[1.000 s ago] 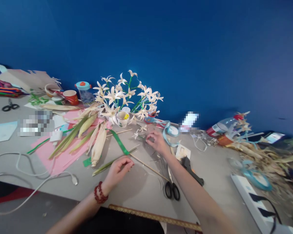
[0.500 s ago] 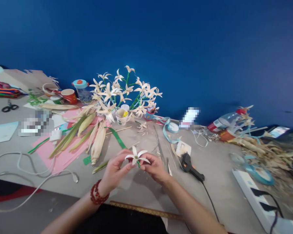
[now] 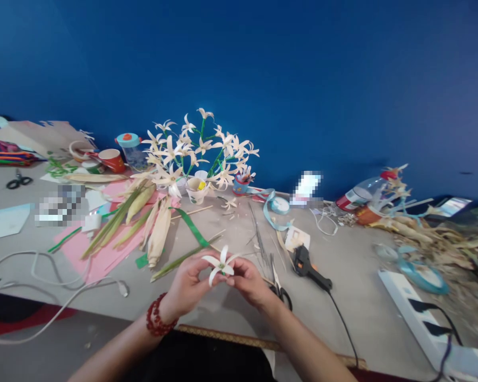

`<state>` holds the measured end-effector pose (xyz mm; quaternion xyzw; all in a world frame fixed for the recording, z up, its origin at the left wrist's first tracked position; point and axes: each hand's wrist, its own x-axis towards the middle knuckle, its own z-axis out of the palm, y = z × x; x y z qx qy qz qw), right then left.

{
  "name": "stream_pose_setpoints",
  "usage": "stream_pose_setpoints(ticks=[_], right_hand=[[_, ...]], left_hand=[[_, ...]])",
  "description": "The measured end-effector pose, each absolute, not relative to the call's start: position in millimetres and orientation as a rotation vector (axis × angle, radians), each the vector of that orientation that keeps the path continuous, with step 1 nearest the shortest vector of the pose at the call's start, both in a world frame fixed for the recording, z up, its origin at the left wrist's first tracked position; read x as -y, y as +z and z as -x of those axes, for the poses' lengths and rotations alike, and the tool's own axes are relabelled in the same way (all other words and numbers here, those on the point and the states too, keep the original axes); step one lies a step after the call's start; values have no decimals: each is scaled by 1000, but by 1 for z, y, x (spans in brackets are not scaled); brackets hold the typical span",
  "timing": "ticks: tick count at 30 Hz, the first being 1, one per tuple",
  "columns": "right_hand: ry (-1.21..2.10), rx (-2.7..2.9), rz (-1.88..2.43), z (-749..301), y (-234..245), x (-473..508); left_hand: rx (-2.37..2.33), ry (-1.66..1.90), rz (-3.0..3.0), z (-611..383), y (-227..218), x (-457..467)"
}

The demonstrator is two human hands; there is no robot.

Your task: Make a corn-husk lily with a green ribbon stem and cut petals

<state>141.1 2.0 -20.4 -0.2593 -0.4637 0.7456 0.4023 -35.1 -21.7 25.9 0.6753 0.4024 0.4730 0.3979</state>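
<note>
A white corn-husk flower with narrow curved petals faces up between my two hands, low over the near part of the table. My left hand, with a red bead bracelet at its wrist, pinches it from the left, thumb close to the base. From the right, the fingers of my right hand are closed at the flower's green base, whose stem is mostly hidden. Scissors lie partly behind my right wrist. A green tape strip and a green husk stalk lie just beyond my left hand.
Similar flowers stand in a paper cup at the back. Corn husks rest on pink paper. A glue gun with its cord lies at right, near a power strip. A white cable crosses the left.
The flower has turned between my fingers, so its petals point in different directions. My right hand has shifted slightly, and the scissors' handles now show beside its wrist.
</note>
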Motion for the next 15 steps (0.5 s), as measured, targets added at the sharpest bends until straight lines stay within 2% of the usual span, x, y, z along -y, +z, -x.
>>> stream_pose_setpoints(ticks=[15], right_hand=[[1842, 1114, 681, -139, -26, -3]], left_hand=[[-990, 1096, -1567, 36, 15, 19]])
